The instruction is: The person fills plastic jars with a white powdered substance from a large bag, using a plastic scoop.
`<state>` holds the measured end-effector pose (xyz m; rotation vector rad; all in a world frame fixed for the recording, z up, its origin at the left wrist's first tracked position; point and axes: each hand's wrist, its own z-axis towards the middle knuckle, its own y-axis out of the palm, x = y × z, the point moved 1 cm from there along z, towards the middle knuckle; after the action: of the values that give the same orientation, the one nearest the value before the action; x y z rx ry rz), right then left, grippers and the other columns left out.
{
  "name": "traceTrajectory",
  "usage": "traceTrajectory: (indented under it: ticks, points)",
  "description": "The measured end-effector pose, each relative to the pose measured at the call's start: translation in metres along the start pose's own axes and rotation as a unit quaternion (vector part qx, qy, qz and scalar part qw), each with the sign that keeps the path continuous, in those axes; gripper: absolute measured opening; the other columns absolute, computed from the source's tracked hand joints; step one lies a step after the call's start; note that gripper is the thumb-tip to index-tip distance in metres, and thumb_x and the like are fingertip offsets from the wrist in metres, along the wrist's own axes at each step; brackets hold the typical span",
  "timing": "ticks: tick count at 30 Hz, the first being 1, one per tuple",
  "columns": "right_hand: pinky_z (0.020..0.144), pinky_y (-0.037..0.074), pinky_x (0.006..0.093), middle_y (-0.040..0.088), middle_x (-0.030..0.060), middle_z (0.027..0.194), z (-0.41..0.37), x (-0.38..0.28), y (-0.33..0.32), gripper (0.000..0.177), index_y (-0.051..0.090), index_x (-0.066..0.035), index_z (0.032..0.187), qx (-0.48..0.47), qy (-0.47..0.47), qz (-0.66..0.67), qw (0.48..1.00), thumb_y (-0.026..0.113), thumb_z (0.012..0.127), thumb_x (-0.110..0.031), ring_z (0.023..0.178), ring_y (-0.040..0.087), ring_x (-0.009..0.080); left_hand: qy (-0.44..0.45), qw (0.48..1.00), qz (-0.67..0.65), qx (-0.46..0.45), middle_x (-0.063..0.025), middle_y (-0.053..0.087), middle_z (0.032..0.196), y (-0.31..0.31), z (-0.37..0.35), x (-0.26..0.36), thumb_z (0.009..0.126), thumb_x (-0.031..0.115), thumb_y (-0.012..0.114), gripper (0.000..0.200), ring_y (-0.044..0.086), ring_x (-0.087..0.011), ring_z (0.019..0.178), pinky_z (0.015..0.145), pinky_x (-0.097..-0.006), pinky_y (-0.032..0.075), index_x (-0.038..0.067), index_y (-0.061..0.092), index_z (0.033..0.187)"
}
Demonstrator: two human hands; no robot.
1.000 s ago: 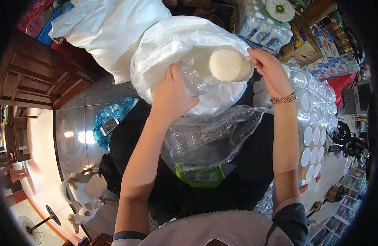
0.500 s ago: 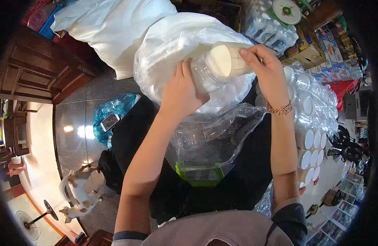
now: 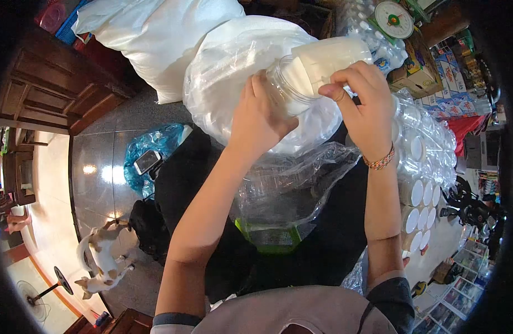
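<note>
My left hand is wrapped around a clear plastic jar, which lies tilted with its mouth to the right. In my right hand is a translucent, cream-coloured plastic cup, tipped so that its lip reaches into the jar's mouth. White powder shows where cup and jar meet. Both are held over a large white sack with a clear plastic liner. A crumpled clear plastic bag drapes below my hands, over my lap.
Another full white sack leans behind on the left. To the right stand several lidded jars and plastic-wrapped jars. A dial scale sits at the back right. A phone lies on a blue bag; a cat is on the floor.
The cup has tipped further and its lip has gone into the jar's mouth. My right hand has turned with it, and the powder has shifted toward the jar.
</note>
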<state>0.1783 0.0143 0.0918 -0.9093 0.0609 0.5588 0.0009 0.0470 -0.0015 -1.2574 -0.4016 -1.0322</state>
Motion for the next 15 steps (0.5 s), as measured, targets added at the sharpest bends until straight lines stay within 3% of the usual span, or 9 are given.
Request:
traceTrajectory:
  ticks: [3, 5, 15]
  points:
    - [0.068, 0.043, 0.0370, 0.057, 0.0037, 0.076, -0.0001, -0.0022, -0.0029, 0.021, 0.065, -0.008, 0.079, 0.015, -0.046, -0.024, 0.999, 0.075, 0.075, -0.026, 0.075, 0.055, 0.0260, 0.020, 1.000, -0.009, 0.019, -0.0257, 0.049, 0.125, 0.0032, 0.0020, 0.0008, 0.058, 0.024, 0.089, 0.100, 0.053, -0.0419, 0.114, 0.096, -0.0442, 0.046, -0.004, 0.031, 0.135]
    - [0.069, 0.043, 0.0371, 0.058, 0.0020, 0.077, -0.0006, -0.0059, -0.0052, 0.018, 0.065, -0.010, 0.077, 0.003, -0.072, -0.043, 0.996, 0.075, 0.072, -0.024, 0.074, 0.054, 0.0253, 0.016, 0.998, -0.049, 0.024, -0.0269, 0.045, 0.125, 0.0046, 0.0035, 0.0023, 0.057, 0.016, 0.084, 0.096, 0.048, -0.0438, 0.116, 0.099, -0.0438, 0.043, -0.008, 0.030, 0.133]
    - [0.070, 0.043, 0.0366, 0.058, 0.0019, 0.084, -0.0038, -0.0057, -0.0085, 0.021, 0.065, -0.010, 0.083, -0.008, -0.134, -0.048, 0.990, 0.076, 0.067, -0.018, 0.077, 0.051, 0.0250, -0.005, 0.997, -0.072, 0.040, -0.0264, 0.045, 0.125, 0.0039, 0.0068, 0.0012, 0.057, 0.014, 0.084, 0.097, 0.047, -0.0433, 0.117, 0.099, -0.0437, 0.042, -0.006, 0.029, 0.134]
